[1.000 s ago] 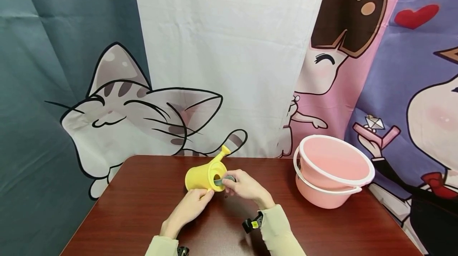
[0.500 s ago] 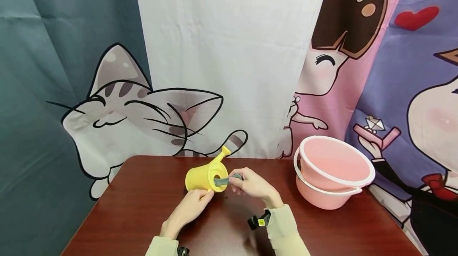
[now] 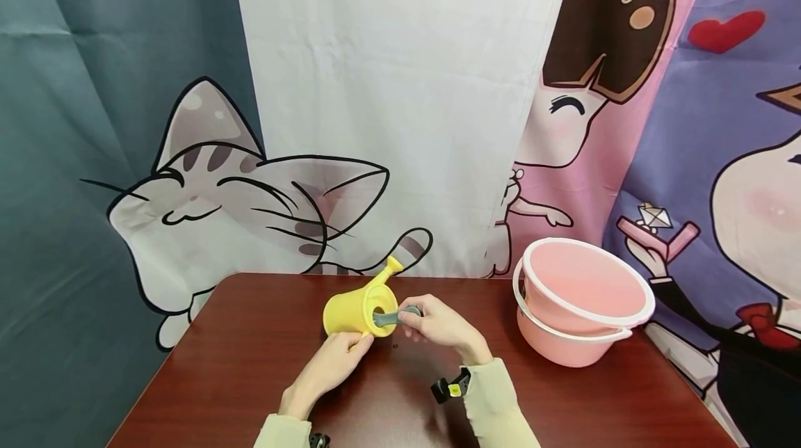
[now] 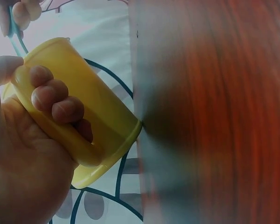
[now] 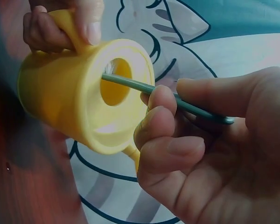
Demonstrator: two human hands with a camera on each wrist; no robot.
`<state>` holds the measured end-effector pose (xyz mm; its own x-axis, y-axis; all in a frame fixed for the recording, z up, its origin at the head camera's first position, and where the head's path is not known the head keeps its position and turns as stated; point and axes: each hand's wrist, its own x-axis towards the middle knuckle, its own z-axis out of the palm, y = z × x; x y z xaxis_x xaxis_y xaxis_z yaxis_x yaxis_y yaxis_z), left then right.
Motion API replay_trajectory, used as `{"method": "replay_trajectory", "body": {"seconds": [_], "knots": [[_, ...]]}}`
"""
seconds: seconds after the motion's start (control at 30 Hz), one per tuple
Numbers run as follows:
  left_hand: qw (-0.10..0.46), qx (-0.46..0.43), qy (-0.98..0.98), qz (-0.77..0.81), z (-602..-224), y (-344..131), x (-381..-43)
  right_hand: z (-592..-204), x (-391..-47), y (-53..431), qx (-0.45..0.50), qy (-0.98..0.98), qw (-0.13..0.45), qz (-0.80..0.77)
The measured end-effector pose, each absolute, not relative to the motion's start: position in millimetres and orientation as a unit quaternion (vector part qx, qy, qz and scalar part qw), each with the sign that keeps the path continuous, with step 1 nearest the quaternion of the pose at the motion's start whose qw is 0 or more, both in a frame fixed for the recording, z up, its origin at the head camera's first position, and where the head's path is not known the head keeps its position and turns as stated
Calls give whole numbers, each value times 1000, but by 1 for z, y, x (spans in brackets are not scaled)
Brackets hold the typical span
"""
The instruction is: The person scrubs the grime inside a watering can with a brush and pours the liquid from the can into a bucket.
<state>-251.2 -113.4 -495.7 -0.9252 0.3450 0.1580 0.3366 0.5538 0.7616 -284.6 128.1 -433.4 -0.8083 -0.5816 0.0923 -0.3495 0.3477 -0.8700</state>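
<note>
A yellow toy watering can is tipped on its side over the table, its opening facing right and its spout angled up and back. My left hand grips the can's handle; in the left wrist view several fingers curl through it. Between thumb and fingers, my right hand pinches the grey-green handle of a brush. The brush's head is inside the can's round opening, and only a few pale bristles show there. The rest of the head is hidden by the can.
Two pink basins with white rims, one nested in the other, stand at the right side of the brown table. A printed cloth with cartoon figures hangs behind the table's back edge.
My right hand has drawn back to the right, so more of the brush handle shows outside the can. The left hand and the watering can stay nearly still.
</note>
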Motion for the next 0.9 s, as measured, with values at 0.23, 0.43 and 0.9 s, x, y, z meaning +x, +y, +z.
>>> {"method": "replay_trajectory", "body": {"seconds": [0.23,0.43,0.9], "knots": [[7,194,882,430,-499,-114,-251,-442,-285,118,-285,812,123,-494],[12,195,879,435,-501,-114,-249,-452,-285,110,-278,809,130,-502],[3,197,881,431,-498,-114,-254,-450,-291,114,-282,801,133,-511]]}}
